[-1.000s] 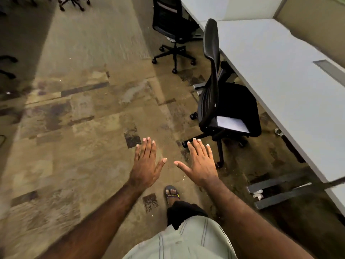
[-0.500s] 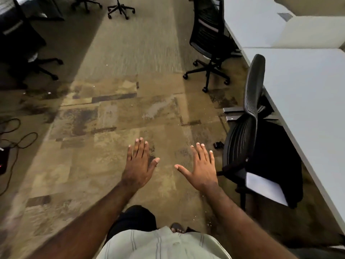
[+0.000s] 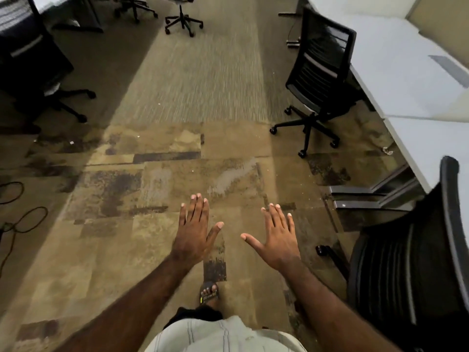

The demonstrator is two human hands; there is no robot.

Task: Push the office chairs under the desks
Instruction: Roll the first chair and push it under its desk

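Observation:
My left hand (image 3: 194,232) and my right hand (image 3: 278,237) are held out flat over the carpet, fingers spread, holding nothing. A black mesh office chair (image 3: 411,262) stands at my lower right, its seat tucked toward the white desk (image 3: 436,148). Ahead on the right a second black office chair (image 3: 321,74) stands partly out from the white desk (image 3: 396,59), its back turned to the aisle. Neither hand touches a chair.
More black chairs stand at the left (image 3: 30,62) and at the far end (image 3: 182,13). Black cables (image 3: 22,217) lie on the floor at the left. Metal desk feet (image 3: 363,196) jut onto the stained carpet between the two right-hand chairs.
I have walked forward along the aisle. The near chair has slid to my lower right and the second chair has come closer. Both hands stay flat and empty.

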